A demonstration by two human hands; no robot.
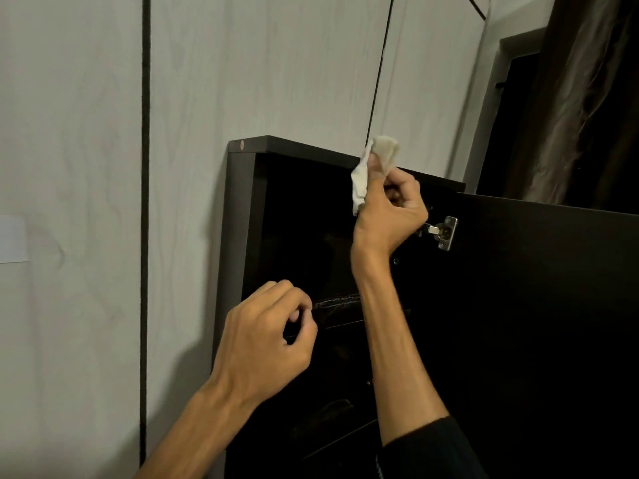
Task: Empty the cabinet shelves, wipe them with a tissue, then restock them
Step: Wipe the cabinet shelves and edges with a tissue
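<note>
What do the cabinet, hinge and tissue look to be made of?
Cabinet: likely laminated board, matte dark brown, with square flat edges and a round cap on its top.
Hinge: metal, bright silvery plate with screw heads.
Tissue: thin paper, off-white and crumpled, pinched in the right hand.

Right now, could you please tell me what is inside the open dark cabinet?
The cabinet interior is mostly black shadow. Faint shelf edges show behind the right forearm, but I cannot tell what, if anything, sits on them. The right hand holds a crumpled tissue near its top edge.
</note>
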